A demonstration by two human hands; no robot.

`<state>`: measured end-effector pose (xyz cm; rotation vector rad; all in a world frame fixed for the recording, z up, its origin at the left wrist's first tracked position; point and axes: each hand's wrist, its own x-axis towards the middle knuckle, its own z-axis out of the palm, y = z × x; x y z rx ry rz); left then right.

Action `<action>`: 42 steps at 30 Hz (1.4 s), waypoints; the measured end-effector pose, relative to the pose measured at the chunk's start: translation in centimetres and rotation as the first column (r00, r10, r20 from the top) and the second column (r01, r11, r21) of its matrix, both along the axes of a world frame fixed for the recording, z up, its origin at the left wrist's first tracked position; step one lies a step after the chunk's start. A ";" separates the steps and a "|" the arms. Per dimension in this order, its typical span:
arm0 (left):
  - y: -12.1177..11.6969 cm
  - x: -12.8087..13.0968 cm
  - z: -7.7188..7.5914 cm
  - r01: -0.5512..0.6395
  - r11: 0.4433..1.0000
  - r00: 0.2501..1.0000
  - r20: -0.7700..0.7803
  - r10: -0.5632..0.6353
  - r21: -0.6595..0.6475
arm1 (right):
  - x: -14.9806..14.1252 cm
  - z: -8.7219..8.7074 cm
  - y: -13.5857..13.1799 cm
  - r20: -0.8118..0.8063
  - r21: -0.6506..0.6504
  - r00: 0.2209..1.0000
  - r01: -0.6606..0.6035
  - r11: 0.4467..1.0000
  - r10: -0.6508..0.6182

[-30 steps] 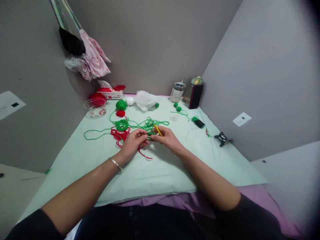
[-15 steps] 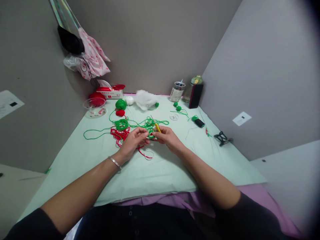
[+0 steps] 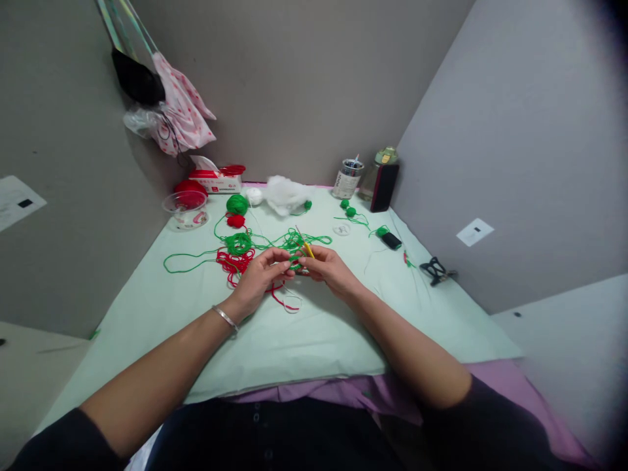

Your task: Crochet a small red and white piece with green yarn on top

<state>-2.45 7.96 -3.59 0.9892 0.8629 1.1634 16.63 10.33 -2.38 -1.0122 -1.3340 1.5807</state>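
Observation:
A small green crochet piece [image 3: 295, 263] is pinched between my two hands over the middle of the table. My left hand [image 3: 267, 271] is closed, its thumb and fingertips gripping the piece's left edge. In my right hand [image 3: 330, 267], also closed, is a crochet hook [image 3: 309, 250] with a yellow handle, its thin shaft pointing up and away. The right fingertips touch the piece's right side too. Loose green yarn [image 3: 294, 239] lies tangled just beyond the hands. Red yarn [image 3: 235, 263] is heaped to the left, and red and white strands trail below the fingers.
Green yarn ball [image 3: 237, 205], red bundle [image 3: 236, 221] and white stuffing [image 3: 286, 195] sit toward the back. Behind stand a tissue box [image 3: 223, 183], plastic tub [image 3: 186, 212], pen can [image 3: 348, 179], bottle [image 3: 373, 176] and phone [image 3: 384, 188]. A black clip [image 3: 436, 270] lies right.
The green piece has tilted between my fingertips, so its opening shows less. My left fingers have shifted slightly; both arms stay nearly where they were.

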 end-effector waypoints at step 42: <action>-0.4 0.1 0.3 0.011 0.984 0.974 -0.223 0.029 0.176 | 0.1 0.2 -0.2 0.030 0.049 0.996 -0.090 0.995 0.088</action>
